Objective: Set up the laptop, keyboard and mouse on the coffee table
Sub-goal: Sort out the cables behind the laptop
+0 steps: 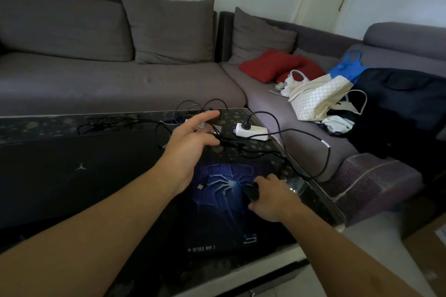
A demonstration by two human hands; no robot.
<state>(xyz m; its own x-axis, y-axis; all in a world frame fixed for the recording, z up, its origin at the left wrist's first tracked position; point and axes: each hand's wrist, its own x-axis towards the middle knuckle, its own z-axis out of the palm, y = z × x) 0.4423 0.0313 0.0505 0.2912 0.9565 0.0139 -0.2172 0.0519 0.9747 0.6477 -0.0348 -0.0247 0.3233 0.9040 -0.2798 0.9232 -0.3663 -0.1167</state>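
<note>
A closed black laptop (72,176) with a small silver logo lies on the left of the dark glass coffee table (321,202). Beside it lies a blue spider mouse pad (224,214). My right hand (272,198) grips a black mouse (251,191) on the pad. My left hand (190,144) hovers above the table with fingers spread, reaching toward a tangle of black cables (241,147). A USB plug (200,186) lies on the pad near my left wrist. No keyboard is visible.
A white power strip (252,131) with a plug in it sits at the table's far right corner. A grey corner sofa (120,84) wraps behind, holding red cushions (272,64), white bags (318,96), a blue bag (347,67) and dark clothing (398,103).
</note>
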